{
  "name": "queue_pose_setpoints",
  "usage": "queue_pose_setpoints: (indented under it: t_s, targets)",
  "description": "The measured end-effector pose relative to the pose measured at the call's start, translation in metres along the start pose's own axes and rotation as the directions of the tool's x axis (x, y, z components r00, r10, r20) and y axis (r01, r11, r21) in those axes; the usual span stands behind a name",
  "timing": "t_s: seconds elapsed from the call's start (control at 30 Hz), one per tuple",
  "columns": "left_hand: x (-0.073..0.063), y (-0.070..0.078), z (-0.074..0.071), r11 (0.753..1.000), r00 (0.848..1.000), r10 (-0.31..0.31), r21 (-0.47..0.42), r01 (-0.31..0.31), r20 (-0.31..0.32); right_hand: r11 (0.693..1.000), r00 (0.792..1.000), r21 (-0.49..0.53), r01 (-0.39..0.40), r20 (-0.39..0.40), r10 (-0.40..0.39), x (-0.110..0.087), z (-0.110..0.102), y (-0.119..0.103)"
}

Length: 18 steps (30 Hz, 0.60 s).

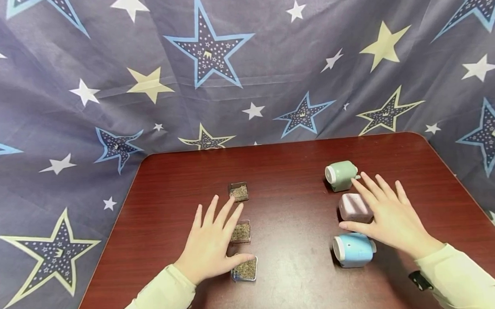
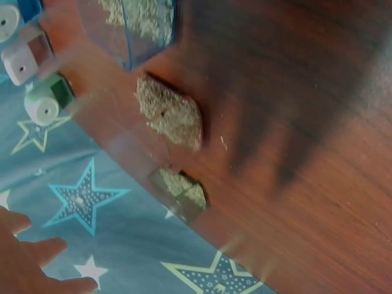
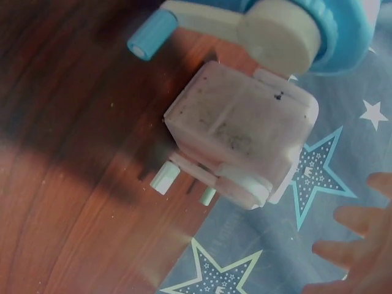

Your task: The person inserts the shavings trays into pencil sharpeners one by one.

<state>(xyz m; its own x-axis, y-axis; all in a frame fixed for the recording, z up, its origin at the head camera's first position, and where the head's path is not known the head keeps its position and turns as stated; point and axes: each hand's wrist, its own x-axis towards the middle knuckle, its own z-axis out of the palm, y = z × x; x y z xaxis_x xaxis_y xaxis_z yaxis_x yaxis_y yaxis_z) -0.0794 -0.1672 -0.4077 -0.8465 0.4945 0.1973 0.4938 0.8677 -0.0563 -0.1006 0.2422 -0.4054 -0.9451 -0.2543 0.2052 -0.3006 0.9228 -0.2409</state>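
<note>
My left hand is spread with straight fingers over the left side of the table, holding nothing. Beside and partly under it stand three small clear drawers of pencil shavings: a back one, a middle one and a front one. On the right, my right hand hovers with fingers spread, also holding nothing. Near it are three crank pencil sharpeners: green, pink, partly covered by the hand, and blue. The right wrist view shows the pink sharpener with its crank.
All of this is on a dark red wooden table with rounded back corners. A grey-blue star-patterned cloth hangs behind and along the sides. A few loose crumbs lie near the drawers.
</note>
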Motion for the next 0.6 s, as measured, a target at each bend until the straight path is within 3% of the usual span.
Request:
queue_pose_setpoints:
  t_s: [0.33, 0.6]
  targets:
    - [-0.012, 0.009, 0.007, 0.996, 0.996, 0.073, -0.038, -0.075, -0.054, 0.998, 0.997, -0.001, 0.064, -0.032, -0.064, -0.010, 0.004, -0.008]
    - [-0.029, 0.013, 0.017, 0.996, 0.997, 0.080, -0.034, -0.080, -0.006, 0.988, 0.987, -0.022, 0.152, -0.042, -0.153, -0.021, 0.009, -0.012]
